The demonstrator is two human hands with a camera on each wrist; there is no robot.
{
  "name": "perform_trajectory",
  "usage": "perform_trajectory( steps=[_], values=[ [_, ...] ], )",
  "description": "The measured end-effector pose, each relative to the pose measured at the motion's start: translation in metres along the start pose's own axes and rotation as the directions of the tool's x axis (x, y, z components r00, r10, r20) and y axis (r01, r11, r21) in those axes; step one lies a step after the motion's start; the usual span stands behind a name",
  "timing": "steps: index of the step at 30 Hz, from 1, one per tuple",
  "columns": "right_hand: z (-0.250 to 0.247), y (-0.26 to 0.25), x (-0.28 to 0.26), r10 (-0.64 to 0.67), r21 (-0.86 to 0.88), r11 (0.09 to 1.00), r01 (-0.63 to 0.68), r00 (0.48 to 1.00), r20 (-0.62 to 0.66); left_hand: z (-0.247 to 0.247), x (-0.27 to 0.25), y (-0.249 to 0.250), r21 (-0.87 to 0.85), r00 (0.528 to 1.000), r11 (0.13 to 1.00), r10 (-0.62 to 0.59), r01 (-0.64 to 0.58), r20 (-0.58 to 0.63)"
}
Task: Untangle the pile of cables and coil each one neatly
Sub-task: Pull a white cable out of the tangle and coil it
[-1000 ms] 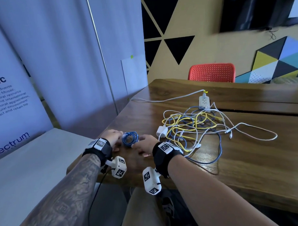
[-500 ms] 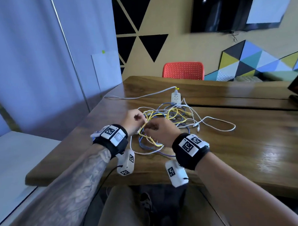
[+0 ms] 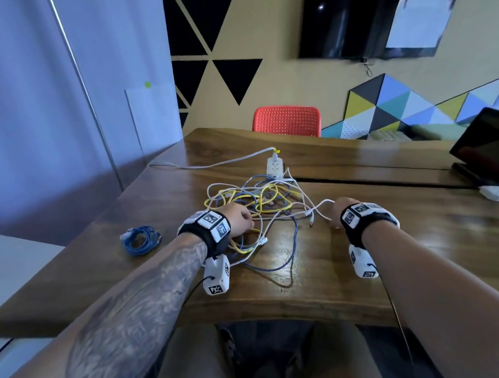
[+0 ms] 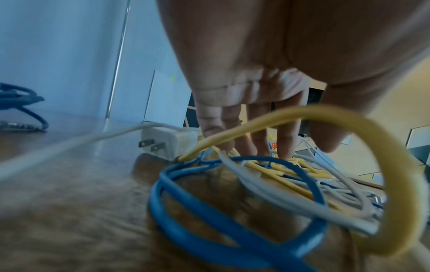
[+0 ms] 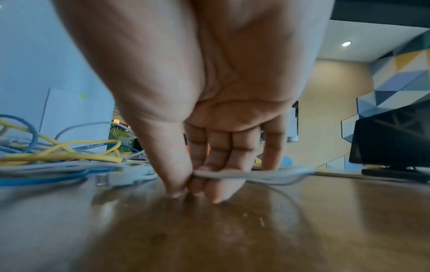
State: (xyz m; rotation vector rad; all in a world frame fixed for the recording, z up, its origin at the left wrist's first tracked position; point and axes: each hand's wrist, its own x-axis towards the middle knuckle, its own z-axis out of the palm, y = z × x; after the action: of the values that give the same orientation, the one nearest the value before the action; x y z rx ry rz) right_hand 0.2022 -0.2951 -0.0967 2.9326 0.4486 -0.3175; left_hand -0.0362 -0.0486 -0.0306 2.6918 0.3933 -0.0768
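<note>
Here a long dark wooden table (image 3: 416,238) with a glossy top fills the scene, running from the near edge to a mustard wall painted with black triangles. A black screen (image 3: 346,19) hangs on that wall at the far right, and a red perforated plastic chair (image 3: 286,121) stands at the table's far side. Pale blue curtains cover the left of the room. A dark tablet on a stand (image 3: 483,147) is cut off at the right edge.

At the middle of the table lies the tangled pile of yellow, blue and white cables (image 3: 260,205), with a white power strip (image 3: 274,167) just beyond it. A neatly coiled dark blue cable (image 3: 140,239) lies apart, to the near left of the pile.

Which strand joins which inside the tangle is hard to make out. A white plug adapter (image 4: 170,142) lies at the pile's left edge.

The left hand (image 3: 239,222) rests on the pile's near left side, its fingers (image 4: 286,141) reaching straight down among the strands; a yellow loop crosses in front of them, and I cannot tell whether they grip anything. The right hand (image 3: 339,212) is at the pile's right side, thumb and fingertips (image 5: 197,182) pressed together on a thin white cable (image 5: 256,174) just above the wood, the other fingers loosely extended.
</note>
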Motion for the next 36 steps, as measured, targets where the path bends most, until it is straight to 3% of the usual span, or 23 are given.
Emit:
perform_trajectory(
  steps=[2,4,6,8,10,15,17,20,23,27,29,31,34,36],
  values=[
    [-0.025,-0.008,-0.043,-0.053,0.205,0.977,0.063,0.997,-0.058,0.002,0.001,-0.002,-0.049,1.000,0.999,-0.007,0.006,-0.012],
    [-0.055,-0.014,-0.080,-0.039,0.606,0.781,0.150,0.980,-0.193,0.002,0.000,-0.003,-0.100,1.000,0.995,0.016,-0.017,-0.020],
    [-0.082,-0.017,-0.106,0.075,0.778,0.558,0.289,0.916,-0.394,0.002,-0.002,-0.004,-0.090,0.998,0.994,0.064,-0.064,-0.001],
    [-0.103,-0.021,-0.130,0.152,0.836,0.356,0.418,0.856,-0.493,0.001,-0.003,-0.007,-0.136,0.996,0.987,0.076,-0.082,-0.048],
    [-0.121,-0.028,-0.151,0.163,0.852,0.157,0.500,0.838,-0.521,-0.005,-0.002,-0.009,-0.220,0.981,0.972,0.042,-0.084,-0.192],
    [-0.163,-0.050,-0.205,-0.038,0.764,-0.225,0.605,0.778,-0.627,-0.039,0.010,0.005,-0.354,0.850,0.897,0.045,-0.265,-0.524],
    [-0.177,-0.060,-0.220,-0.139,0.725,-0.347,0.595,0.732,-0.667,-0.058,0.009,0.013,-0.341,0.825,0.889,0.067,-0.305,-0.561],
    [-0.190,-0.074,-0.234,-0.220,0.690,-0.429,0.583,0.673,-0.706,-0.080,0.004,0.022,-0.314,0.854,0.889,0.143,-0.333,-0.500],
    [-0.197,-0.077,-0.240,-0.200,0.655,-0.451,0.606,0.647,-0.736,-0.093,0.004,0.018,-0.251,0.846,0.895,0.212,-0.369,-0.489],
    [-0.204,-0.055,-0.243,0.009,0.566,-0.514,0.644,0.664,-0.748,-0.100,0.000,-0.015,-0.254,0.870,0.943,0.067,-0.215,-0.489],
    [-0.206,-0.043,-0.240,0.117,0.563,-0.481,0.672,0.685,-0.719,-0.099,-0.005,-0.032,-0.318,0.882,0.935,-0.011,-0.157,-0.470],
    [-0.202,-0.037,-0.233,0.172,0.615,-0.340,0.712,0.690,-0.703,-0.099,-0.008,-0.042,-0.428,0.883,0.888,-0.059,-0.166,-0.466],
    [-0.186,-0.041,-0.214,0.154,0.716,0.061,0.695,0.703,-0.695,-0.109,-0.015,-0.035,-0.590,0.849,0.761,-0.101,-0.269,-0.518],
    [-0.173,-0.046,-0.203,0.105,0.725,0.278,0.630,0.730,-0.675,-0.119,-0.023,-0.019,-0.601,0.812,0.719,-0.088,-0.349,-0.577]
  ],
)
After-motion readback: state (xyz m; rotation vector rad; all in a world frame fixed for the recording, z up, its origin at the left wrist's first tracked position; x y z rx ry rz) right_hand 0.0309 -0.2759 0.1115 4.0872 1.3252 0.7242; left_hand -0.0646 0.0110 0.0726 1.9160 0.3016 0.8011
